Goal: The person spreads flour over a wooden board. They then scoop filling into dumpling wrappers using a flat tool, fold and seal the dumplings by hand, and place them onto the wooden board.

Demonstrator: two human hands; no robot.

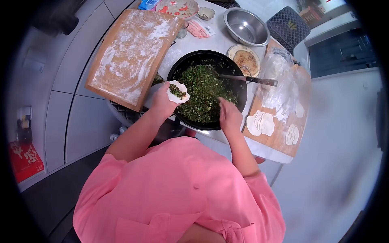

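My left hand (163, 100) holds a round dumpling wrapper (184, 90), with a small heap of chopped green filling (176, 90) on it, over the left rim of a black pan (239, 91). Chopped green filling (202, 95) fills much of that pan. Over the pan's right side is my right hand (230, 115), its fingers closed together. A faint, blurred thin shape runs from its fingertips toward the filling; what it is I cannot make out. A utensil with a dark handle (259, 81) lies across the pan's right rim.
A floured wooden board (129, 60) stands at left. On the right board (279, 146) are stacked wrappers (260, 123), more wrappers (291, 134) and a plastic bag (279, 77). Behind the pan sit a steel bowl (246, 26) and a plate with a browned flatbread (245, 60).
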